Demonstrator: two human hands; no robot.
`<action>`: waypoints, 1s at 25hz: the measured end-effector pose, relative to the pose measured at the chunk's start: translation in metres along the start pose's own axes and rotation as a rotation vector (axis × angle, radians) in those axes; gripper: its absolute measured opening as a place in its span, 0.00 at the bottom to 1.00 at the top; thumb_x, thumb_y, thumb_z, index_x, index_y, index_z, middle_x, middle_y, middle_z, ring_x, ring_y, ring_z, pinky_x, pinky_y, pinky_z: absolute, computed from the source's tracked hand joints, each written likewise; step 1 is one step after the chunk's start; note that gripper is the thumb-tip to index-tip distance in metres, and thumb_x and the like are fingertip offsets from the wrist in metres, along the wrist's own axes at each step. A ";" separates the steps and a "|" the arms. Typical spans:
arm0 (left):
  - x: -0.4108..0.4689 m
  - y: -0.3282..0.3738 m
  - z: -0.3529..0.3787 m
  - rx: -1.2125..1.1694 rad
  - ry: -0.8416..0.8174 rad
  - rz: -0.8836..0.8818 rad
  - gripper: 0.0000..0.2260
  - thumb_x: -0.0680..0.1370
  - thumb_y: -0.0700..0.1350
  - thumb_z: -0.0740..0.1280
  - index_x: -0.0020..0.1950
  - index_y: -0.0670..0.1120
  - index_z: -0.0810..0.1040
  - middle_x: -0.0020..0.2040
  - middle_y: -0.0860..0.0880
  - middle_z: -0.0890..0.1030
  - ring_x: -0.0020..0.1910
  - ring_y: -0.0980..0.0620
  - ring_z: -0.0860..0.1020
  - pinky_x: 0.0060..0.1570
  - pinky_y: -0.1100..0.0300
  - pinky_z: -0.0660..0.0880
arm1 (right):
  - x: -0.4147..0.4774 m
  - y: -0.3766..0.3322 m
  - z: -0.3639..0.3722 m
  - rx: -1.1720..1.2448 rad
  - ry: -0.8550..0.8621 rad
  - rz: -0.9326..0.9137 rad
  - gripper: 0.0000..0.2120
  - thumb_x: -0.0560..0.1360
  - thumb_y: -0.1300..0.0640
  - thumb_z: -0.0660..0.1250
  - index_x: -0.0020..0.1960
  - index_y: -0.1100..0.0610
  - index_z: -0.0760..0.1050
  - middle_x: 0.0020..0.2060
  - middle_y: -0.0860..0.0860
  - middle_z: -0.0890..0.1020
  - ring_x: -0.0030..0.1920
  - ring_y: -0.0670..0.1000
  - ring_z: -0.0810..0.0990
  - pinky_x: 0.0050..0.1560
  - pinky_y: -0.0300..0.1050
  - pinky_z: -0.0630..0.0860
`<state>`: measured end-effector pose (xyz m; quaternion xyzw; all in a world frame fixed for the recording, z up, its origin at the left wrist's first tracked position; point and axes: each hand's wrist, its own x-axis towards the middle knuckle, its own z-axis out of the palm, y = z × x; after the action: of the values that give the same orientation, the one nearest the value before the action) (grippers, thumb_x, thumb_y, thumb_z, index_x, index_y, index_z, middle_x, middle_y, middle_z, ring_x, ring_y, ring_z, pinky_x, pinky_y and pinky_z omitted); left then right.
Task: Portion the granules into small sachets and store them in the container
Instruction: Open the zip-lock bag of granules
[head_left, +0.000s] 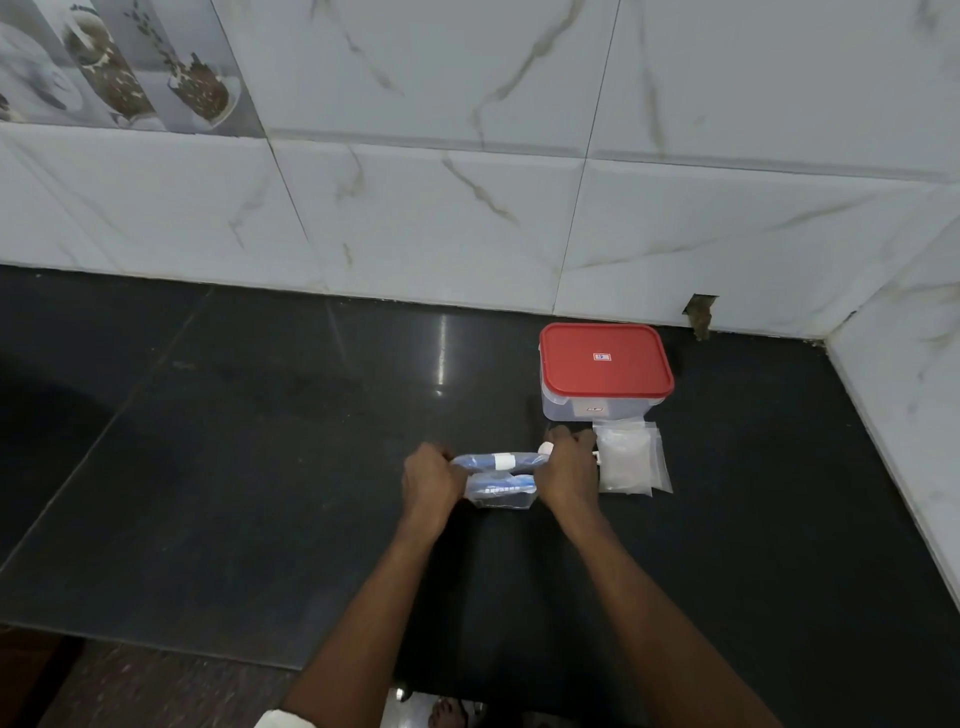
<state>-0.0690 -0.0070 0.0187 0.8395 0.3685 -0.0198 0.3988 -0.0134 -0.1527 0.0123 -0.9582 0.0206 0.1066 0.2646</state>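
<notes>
A clear plastic bag with blue print (500, 480) stands on the black counter (260, 441). My left hand (431, 480) grips its left top corner and my right hand (569, 470) grips its right top corner, with the top edge stretched between them. Just right of my right hand lie small clear sachets (631, 462), one with white granules inside. Behind them sits a clear container with a red lid (605, 366), and the lid is on.
White marble-pattern tiled walls (467, 208) close the counter at the back and on the right, forming a corner. The counter's front edge (156, 649) runs below my forearms, with floor beneath.
</notes>
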 end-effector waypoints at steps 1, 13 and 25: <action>0.003 -0.003 -0.003 0.049 0.002 0.004 0.10 0.75 0.36 0.65 0.53 0.38 0.82 0.54 0.37 0.83 0.52 0.38 0.81 0.46 0.54 0.75 | 0.002 0.001 -0.003 -0.025 -0.004 0.021 0.18 0.73 0.65 0.71 0.61 0.58 0.73 0.62 0.58 0.69 0.51 0.59 0.80 0.52 0.48 0.77; 0.012 -0.002 -0.005 -0.419 -0.190 -0.036 0.03 0.77 0.35 0.71 0.49 0.38 0.82 0.43 0.41 0.84 0.34 0.52 0.80 0.28 0.68 0.75 | 0.012 0.003 0.008 0.432 -0.043 0.157 0.03 0.75 0.62 0.70 0.48 0.57 0.81 0.45 0.54 0.84 0.45 0.53 0.83 0.47 0.54 0.83; 0.035 -0.008 -0.014 -1.194 -0.526 -0.774 0.11 0.85 0.36 0.57 0.62 0.34 0.75 0.47 0.32 0.80 0.57 0.36 0.78 0.55 0.39 0.75 | 0.021 0.004 -0.005 1.332 -0.571 0.702 0.12 0.82 0.68 0.54 0.59 0.60 0.73 0.44 0.58 0.80 0.43 0.55 0.79 0.42 0.50 0.77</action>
<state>-0.0524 0.0268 0.0112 0.2596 0.4776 -0.1551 0.8249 0.0076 -0.1586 0.0103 -0.4723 0.3115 0.3899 0.7266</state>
